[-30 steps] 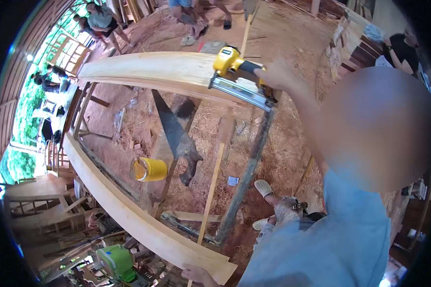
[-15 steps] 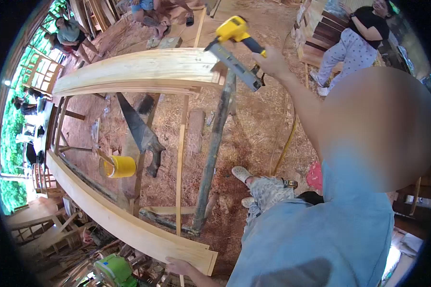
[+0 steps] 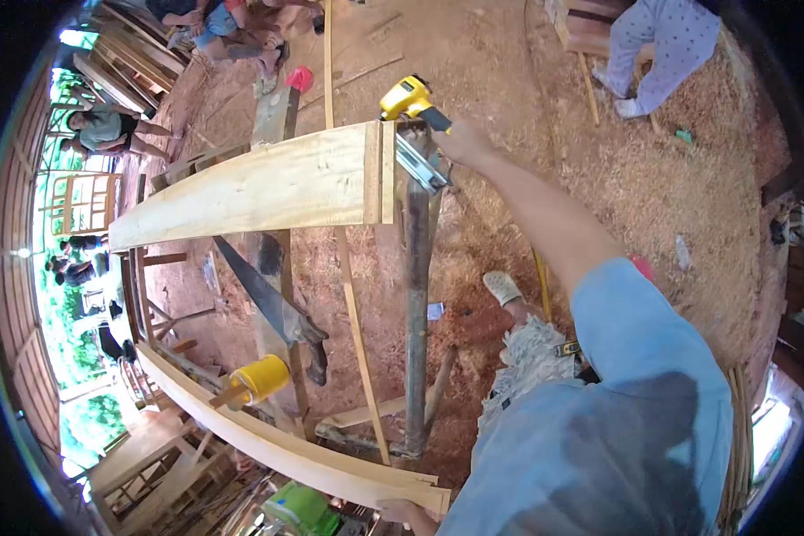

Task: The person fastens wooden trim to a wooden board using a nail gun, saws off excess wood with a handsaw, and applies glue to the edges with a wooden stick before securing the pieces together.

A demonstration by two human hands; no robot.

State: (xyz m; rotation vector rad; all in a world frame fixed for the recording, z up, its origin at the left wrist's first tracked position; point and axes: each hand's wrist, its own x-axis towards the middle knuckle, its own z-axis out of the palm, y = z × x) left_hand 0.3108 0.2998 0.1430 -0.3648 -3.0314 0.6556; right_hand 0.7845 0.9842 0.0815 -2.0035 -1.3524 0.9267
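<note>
My right hand (image 3: 463, 143) is closed round the black handle of a yellow nail gun (image 3: 406, 96). The nail gun is beside the near end of the wide upper board (image 3: 277, 183), over a dark metal post (image 3: 417, 313). At the bottom, my left hand (image 3: 406, 512) grips the end of the long lower board (image 3: 304, 464); part of the hand is hidden at the board's edge. Between the boards are a handsaw (image 3: 255, 290) with a dark handle and a yellow container (image 3: 262, 378) tipped sideways, with a wooden stick at its mouth.
A narrow wooden strip (image 3: 357, 330) runs between the boards. A green bag-like object (image 3: 300, 507) is below the lower board. Other people stand or sit at the upper left, and a person's patterned trousers (image 3: 657, 45) show at the upper right. Sawdust covers the ground (image 3: 545, 205).
The view has shifted and turned. My right hand has brought the nail gun from above and beside the upper board's end down closer to it. My left hand remains at the lower board's end.
</note>
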